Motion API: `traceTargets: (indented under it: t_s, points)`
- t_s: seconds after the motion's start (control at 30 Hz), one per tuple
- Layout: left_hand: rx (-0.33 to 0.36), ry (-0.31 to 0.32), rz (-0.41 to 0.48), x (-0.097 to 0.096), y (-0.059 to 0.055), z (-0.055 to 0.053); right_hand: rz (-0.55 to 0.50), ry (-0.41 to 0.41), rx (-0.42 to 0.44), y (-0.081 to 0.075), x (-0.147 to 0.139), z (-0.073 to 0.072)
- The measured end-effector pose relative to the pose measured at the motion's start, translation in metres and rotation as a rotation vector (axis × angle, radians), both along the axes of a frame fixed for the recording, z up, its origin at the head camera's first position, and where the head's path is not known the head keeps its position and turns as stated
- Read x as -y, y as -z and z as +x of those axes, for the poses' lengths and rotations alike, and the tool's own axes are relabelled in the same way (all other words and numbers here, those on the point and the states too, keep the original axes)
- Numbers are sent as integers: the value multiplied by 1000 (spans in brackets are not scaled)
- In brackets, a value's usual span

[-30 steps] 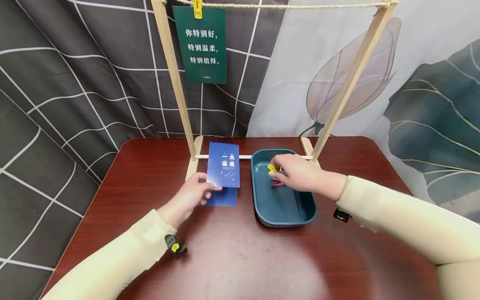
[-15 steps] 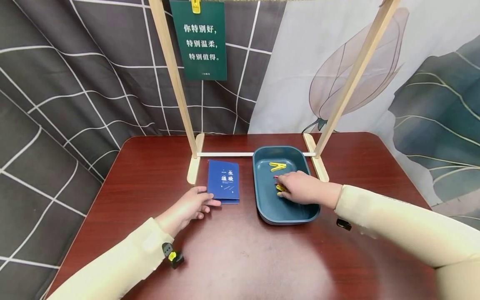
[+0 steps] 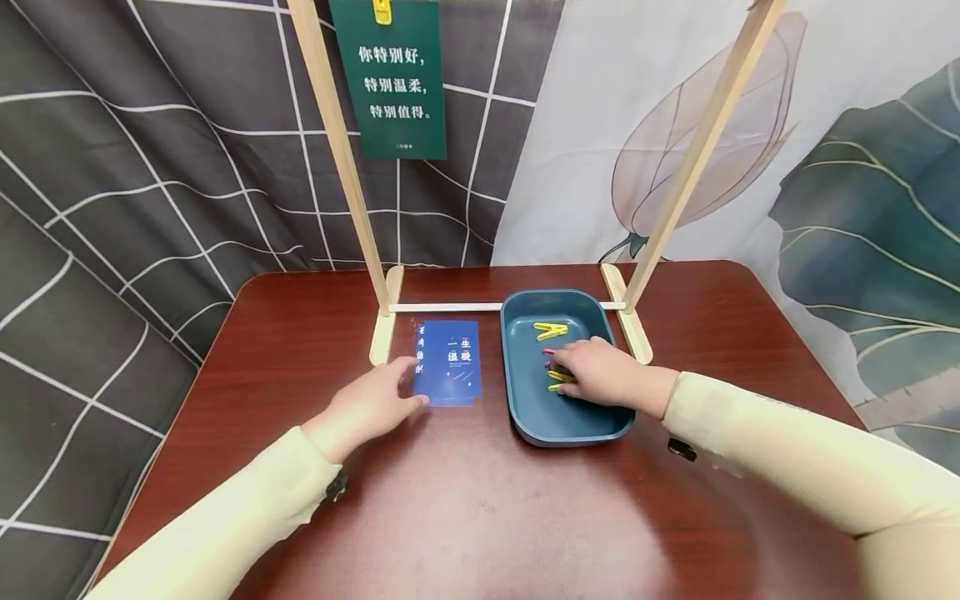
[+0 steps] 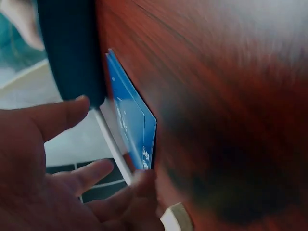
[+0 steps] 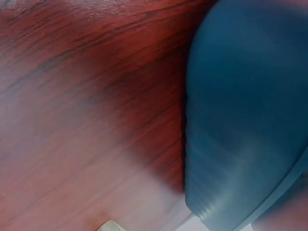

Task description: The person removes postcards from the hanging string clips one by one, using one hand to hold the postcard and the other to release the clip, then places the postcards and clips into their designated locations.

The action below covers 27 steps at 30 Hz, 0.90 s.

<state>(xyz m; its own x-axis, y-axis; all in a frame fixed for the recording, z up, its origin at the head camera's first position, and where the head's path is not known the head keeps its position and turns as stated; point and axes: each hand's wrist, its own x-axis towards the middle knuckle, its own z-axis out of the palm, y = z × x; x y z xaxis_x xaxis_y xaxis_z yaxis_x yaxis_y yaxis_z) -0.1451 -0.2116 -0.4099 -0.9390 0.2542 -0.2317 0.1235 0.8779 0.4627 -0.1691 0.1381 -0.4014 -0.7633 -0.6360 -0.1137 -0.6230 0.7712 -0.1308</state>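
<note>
Two overlapping blue cards with white characters lie on the table, the lower one showing along the left edge. My left hand is at their left side, fingers spread and the thumb by the lower left corner; in the left wrist view a fingertip overlaps the end of the cards. My right hand reaches into the blue-green tray. At its fingertips are a yellow clothespin and a partly hidden pink one; whether it pinches either is unclear. Another yellow clothespin lies farther back.
A wooden frame with a left post and right post stands behind, its white bar running low behind the cards. From its top a green card hangs by a yellow clothespin. Curtains back the table.
My left hand has let go of the lifted blue card, which now lies flat with another showing at its left. My right hand has moved nearer within the tray, away from the back yellow clothespin.
</note>
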Motion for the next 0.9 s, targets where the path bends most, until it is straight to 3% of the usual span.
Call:
traceTargets:
  t_s: [0.13,0.33,0.63,0.9]
  points:
    - [-91,85,-203,-11,-1,-1,11,-7,-42,2,0,-1]
    - [-156,155,-359,-24,3,-1,35,-14,-67,7,0,-2]
    - [-252,183,-357,-22,6,0,23,-21,-64,4,3,3]
    - [-263,184,-314,-19,11,0,40,-18,-46,4,5,2]
